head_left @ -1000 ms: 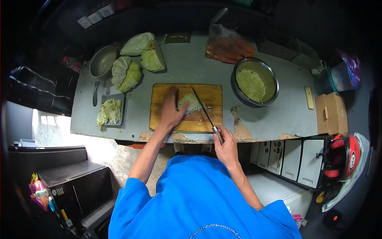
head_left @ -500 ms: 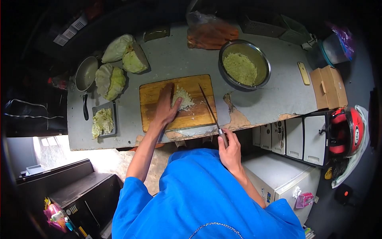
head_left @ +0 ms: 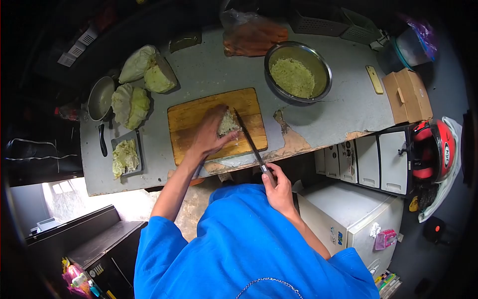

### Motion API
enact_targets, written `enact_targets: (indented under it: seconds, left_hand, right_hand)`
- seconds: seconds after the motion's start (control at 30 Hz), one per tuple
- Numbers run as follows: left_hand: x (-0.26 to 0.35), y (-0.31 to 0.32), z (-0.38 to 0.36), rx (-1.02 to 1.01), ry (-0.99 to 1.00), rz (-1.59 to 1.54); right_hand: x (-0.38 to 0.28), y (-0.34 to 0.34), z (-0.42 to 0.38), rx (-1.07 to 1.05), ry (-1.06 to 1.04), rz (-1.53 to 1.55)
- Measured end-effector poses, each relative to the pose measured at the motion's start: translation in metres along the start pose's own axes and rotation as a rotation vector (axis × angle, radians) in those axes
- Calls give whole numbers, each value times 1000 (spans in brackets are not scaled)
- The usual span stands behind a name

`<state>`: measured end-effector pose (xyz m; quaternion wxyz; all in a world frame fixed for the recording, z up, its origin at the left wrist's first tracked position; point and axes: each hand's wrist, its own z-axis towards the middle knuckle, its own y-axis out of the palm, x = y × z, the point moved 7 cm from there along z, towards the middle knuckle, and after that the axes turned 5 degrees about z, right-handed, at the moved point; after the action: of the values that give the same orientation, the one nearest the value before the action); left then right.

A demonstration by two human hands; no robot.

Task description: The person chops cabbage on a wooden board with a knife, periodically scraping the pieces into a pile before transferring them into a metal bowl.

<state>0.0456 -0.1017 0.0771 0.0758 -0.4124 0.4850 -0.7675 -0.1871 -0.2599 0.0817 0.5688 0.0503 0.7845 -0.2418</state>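
A wooden cutting board (head_left: 186, 139) lies at the front edge of the table, with a small pile of finely chopped cabbage (head_left: 227, 123) on it. My left hand (head_left: 209, 133) rests at the left side of the pile, fingers stretched out and thumb apart, touching the bits. Wrapped round the handle of a long knife (head_left: 250, 139) is my right hand (head_left: 280, 190), just off the table edge. The blade slants up across the board, its edge side close to the right of the pile.
A metal bowl (head_left: 323, 74) of chopped cabbage stands back right, near bagged carrots (head_left: 254, 40). Cabbage pieces (head_left: 160, 77), a pan (head_left: 101, 99) and a small tray (head_left: 139, 152) with cabbage leaves are at left. A phone (head_left: 374, 79) and cardboard box (head_left: 411, 97) lie at right.
The knife has moved left, from the board's right side up to the pile, and the pile is now narrower. My left hand stays beside it. The whole view has shifted slightly.
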Motion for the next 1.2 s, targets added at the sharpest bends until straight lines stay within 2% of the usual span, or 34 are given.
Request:
enact_targets:
  seconds: [0.03, 0.1, 0.13, 0.17, 0.23, 0.3, 0.4, 0.53, 0.63, 0.7, 0.77, 0.8, 0.83, 0.87, 0.97, 1.0, 1.07, 1.1, 1.17, 1.2]
  left_hand:
    - [9, 0, -3, -5, 3, 4]
    - [24, -4, -9, 120, 10, 250]
    - [24, 0, -10, 114, 11, 249]
    - [20, 8, -11, 93, -3, 284]
    - [8, 16, -7, 73, -9, 318]
    - [-6, 1, -2, 163, -97, 360]
    - [26, -2, -5, 196, -42, 384]
    - [28, 4, 4, 66, -101, 443]
    - [32, -2, -3, 186, -46, 361]
    - [66, 26, -21, -82, 454, 231]
    - [64, 28, -26, -139, 446, 252]
    - [44, 17, -20, -30, 250, 305]
    - [26, 6, -18, 77, 54, 355]
    - [20, -2, -23, 194, -25, 369]
    - [37, -18, -28, 288, 33, 353]
    - [35, -23, -28, 293, 24, 354]
    - [19, -41, -26, 352, -21, 237]
    - [12, -48, -25, 361, -35, 240]
    - [-5, -60, -16, 317, -70, 58]
    - [3, -66, -8, 295, -17, 92]
  right_hand:
    - [5, -1, 0, -10, 41, 41]
    - [13, -10, 4, 40, 138, 199]
    - [9, -11, 9, 39, 100, 292]
    - [14, -13, 7, 0, 237, 422]
    - [12, -17, 10, -38, 310, 444]
    - [7, -22, 9, -42, 348, 486]
    - [5, -23, 10, -80, 440, 598]
    - [1, -16, 5, -136, 533, 711]
    - [-3, -13, 1, -196, 599, 791]
    - [-6, -10, 0, -220, 611, 832]
    - [-11, -11, -2, -248, 623, 853]
    - [-14, -13, -3, -249, 623, 854]
    - [-16, -16, -3, -241, 611, 815]
    - [-17, -19, -3, -232, 601, 776]
    - [-17, -26, 0, -260, 578, 642]
    - [-18, -26, 2, -268, 578, 634]
    - [-25, -33, 11, -283, 455, 362]
    - [-29, -32, 14, -297, 453, 352]
    - [-60, -35, 33, -327, 123, -107]
    - [-104, -35, 34, -360, 133, -260]
